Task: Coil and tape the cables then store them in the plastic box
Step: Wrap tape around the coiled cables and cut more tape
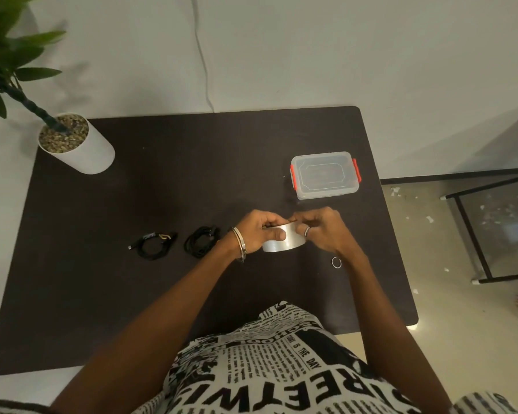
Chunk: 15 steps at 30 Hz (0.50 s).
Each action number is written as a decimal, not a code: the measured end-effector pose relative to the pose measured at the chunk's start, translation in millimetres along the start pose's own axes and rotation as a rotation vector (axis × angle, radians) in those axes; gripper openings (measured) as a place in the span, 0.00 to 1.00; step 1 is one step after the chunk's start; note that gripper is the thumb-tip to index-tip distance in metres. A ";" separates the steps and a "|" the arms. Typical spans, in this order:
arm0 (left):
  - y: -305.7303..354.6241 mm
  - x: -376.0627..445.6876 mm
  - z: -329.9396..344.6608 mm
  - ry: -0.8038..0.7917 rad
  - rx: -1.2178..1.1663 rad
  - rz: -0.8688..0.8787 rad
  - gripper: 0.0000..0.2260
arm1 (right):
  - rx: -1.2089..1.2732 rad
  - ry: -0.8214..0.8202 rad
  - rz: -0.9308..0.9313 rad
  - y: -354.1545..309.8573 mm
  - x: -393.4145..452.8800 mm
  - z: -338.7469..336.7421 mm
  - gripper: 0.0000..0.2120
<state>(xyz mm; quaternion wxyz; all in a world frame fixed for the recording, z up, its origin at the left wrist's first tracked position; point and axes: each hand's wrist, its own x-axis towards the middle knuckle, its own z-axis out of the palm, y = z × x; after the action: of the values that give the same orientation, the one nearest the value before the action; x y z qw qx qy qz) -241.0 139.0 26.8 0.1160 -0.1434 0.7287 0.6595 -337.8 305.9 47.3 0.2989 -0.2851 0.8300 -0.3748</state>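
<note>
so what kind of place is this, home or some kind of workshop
Probably a home or small office room, not a workshop. A plain dark table stands against a white wall, with a potted plant at its corner and a glass side table on a speckled floor. Both hands work a tape roll.
</note>
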 end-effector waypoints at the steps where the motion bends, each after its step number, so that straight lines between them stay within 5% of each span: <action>1: -0.7 -0.8 -0.4 0.000 -0.004 0.000 0.11 | 0.008 0.000 -0.009 0.2 -0.8 -1.6 0.10; 15: -1.5 0.7 -1.5 0.027 0.011 -0.003 0.11 | 0.077 0.019 0.055 2.6 0.3 -1.3 0.10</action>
<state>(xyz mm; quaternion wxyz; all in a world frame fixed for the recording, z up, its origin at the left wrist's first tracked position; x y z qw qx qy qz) -241.1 137.3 25.3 0.1082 -0.1528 0.7335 0.6533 -339.5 307.7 45.9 0.3121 -0.2471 0.8252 -0.4008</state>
